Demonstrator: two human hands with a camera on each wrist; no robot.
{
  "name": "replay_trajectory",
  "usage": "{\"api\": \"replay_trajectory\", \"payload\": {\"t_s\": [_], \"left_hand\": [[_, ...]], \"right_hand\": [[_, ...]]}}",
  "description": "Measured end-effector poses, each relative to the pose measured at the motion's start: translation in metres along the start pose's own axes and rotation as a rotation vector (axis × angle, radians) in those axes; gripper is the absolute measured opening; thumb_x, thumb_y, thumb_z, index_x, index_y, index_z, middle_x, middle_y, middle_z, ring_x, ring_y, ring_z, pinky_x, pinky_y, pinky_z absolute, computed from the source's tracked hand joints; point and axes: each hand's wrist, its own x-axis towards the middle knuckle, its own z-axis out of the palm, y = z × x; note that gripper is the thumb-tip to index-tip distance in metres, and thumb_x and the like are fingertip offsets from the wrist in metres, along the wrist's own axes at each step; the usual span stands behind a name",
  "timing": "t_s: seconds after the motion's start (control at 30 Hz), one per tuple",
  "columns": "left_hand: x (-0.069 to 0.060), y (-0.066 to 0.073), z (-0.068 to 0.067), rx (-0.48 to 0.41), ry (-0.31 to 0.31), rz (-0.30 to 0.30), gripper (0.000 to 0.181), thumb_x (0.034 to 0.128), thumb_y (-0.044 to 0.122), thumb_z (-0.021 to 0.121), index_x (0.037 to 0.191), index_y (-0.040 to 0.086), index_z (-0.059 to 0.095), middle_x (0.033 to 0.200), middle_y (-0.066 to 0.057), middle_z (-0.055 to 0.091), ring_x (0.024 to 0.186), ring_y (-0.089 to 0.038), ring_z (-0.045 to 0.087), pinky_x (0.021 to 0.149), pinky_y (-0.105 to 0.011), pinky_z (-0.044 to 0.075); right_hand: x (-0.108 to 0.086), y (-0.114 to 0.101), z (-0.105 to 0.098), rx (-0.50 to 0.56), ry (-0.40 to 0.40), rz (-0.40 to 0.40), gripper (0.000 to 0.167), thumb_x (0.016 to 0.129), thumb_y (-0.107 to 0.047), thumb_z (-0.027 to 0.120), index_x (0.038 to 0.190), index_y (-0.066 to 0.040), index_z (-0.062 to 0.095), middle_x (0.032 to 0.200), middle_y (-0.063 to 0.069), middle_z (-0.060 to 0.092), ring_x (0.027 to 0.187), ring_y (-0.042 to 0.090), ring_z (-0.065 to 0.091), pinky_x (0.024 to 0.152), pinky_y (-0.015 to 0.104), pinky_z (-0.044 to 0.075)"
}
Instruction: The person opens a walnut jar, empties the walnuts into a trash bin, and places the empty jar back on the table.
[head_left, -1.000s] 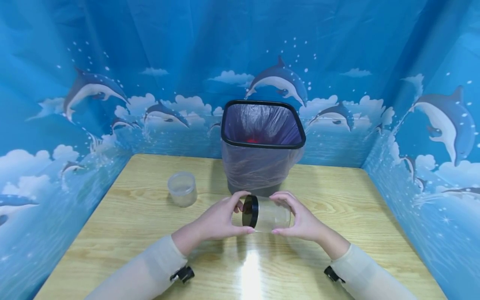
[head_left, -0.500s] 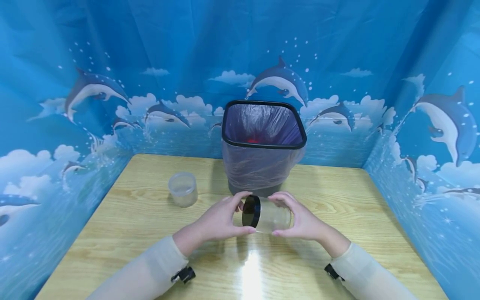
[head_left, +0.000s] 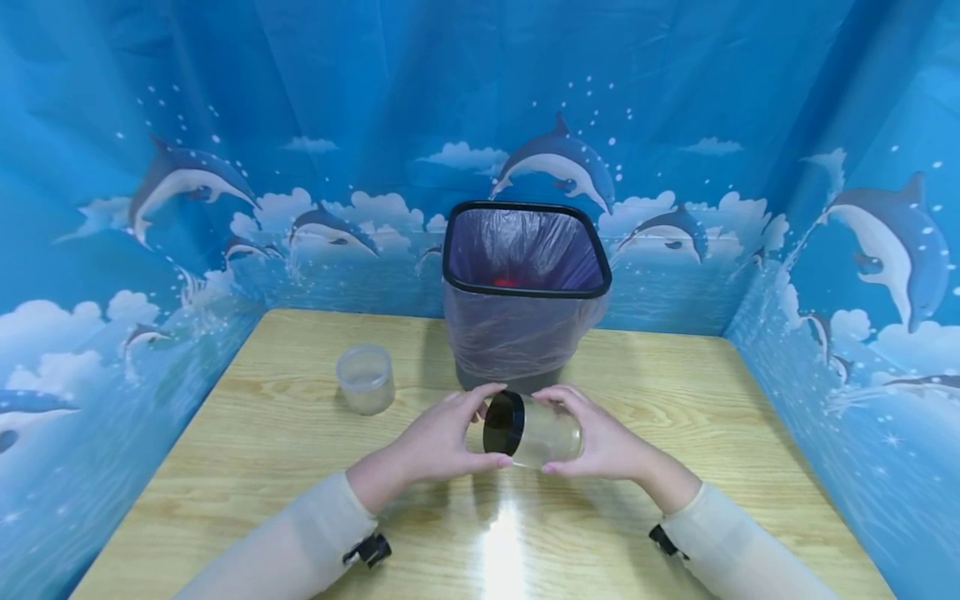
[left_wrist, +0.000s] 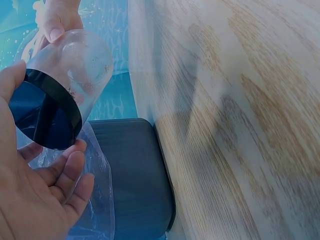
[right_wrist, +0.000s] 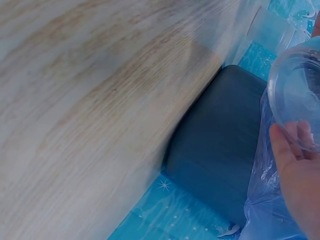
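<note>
A clear jar [head_left: 552, 433] with a black lid [head_left: 503, 423] lies on its side in the air above the table, between both hands. My left hand [head_left: 438, 437] grips the lid at its rim, thumb on the near side and fingers on the far side. My right hand [head_left: 609, 443] holds the base end of the jar the same way. In the left wrist view the lid [left_wrist: 47, 112] sits on the jar's mouth, and the jar body [left_wrist: 92, 57] looks see-through. The right wrist view shows the jar's round base [right_wrist: 287, 95] above my right fingers.
Behind the hands stands a bin [head_left: 525, 333] with a black rim and a purplish liner; something red shows inside. A small translucent tub [head_left: 365, 379] stands on the wooden table [head_left: 262, 433] to the left. Blue dolphin-print curtains [head_left: 360, 100] enclose the back and sides.
The jar has turned a little, so the lid's flat face shows more towards the head camera. Both hands keep their grip and stay almost in place.
</note>
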Motion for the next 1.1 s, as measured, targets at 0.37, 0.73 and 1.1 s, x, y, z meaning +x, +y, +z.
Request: {"api": "replay_trajectory", "payload": {"t_s": [0.37, 0.73, 1.1], "left_hand": [[0.000, 0.002, -0.001, 0.010, -0.001, -0.001, 0.096, 0.0799, 0.075, 0.064, 0.157, 0.028, 0.031, 0.116, 0.004, 0.061, 0.104, -0.013, 0.055, 0.088, -0.038, 0.050], [0.000, 0.002, 0.001, -0.007, -0.026, 0.006, 0.095, 0.0813, 0.075, 0.063, 0.158, 0.030, 0.029, 0.121, 0.004, 0.058, 0.108, -0.017, 0.057, 0.088, -0.039, 0.051], [-0.004, -0.008, -0.008, -0.041, 0.016, -0.010, 0.094, 0.0816, 0.068, 0.069, 0.156, 0.024, 0.032, 0.131, -0.001, 0.055, 0.108, -0.016, 0.055, 0.088, -0.038, 0.051]], "right_hand": [[-0.001, 0.000, 0.000, -0.087, 0.030, 0.006, 0.088, 0.070, -0.040, 0.091, 0.144, -0.022, 0.047, 0.140, -0.006, 0.050, 0.128, 0.019, 0.048, 0.104, 0.053, 0.043], [-0.007, 0.002, -0.001, -0.123, 0.043, 0.015, 0.086, 0.072, -0.045, 0.089, 0.144, -0.020, 0.048, 0.139, -0.005, 0.053, 0.127, 0.021, 0.052, 0.102, 0.053, 0.045], [-0.016, 0.008, -0.008, -0.069, 0.094, 0.051, 0.087, 0.071, -0.039, 0.091, 0.144, -0.020, 0.048, 0.139, -0.002, 0.054, 0.124, 0.022, 0.054, 0.100, 0.053, 0.046]]}}
